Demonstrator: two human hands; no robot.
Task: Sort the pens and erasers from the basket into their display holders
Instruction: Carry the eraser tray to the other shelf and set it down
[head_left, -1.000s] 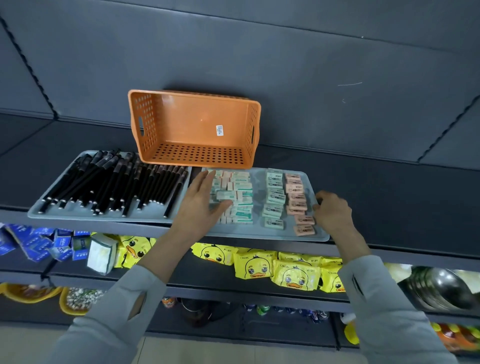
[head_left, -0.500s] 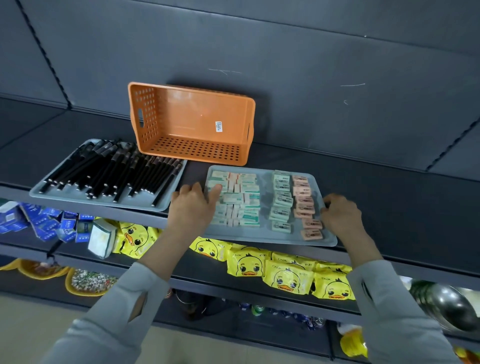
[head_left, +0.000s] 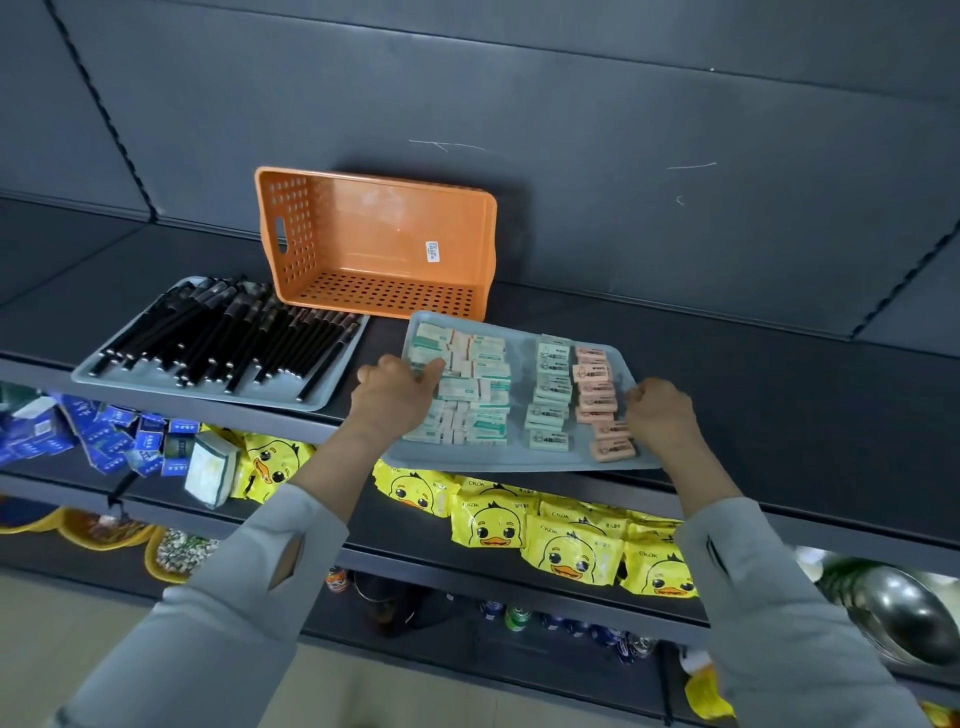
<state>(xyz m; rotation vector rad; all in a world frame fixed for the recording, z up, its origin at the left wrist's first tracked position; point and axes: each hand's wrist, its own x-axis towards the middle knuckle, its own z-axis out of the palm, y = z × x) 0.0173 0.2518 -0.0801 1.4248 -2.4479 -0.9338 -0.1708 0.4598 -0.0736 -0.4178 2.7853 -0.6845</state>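
Grey eraser tray (head_left: 519, 460) now pulled forward, left hand (head_left: 395, 397) and right hand (head_left: 660, 415) gripping it.

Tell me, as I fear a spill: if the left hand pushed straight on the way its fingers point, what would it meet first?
The green-and-white erasers stacked on the grey tray: the left hand, at the tray's left edge, seems to touch them. Depth is unclear.

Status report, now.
Left hand, right hand grip eraser tray by its sides. Orange basket empty, tipped on its side behind. Pens laid out left.
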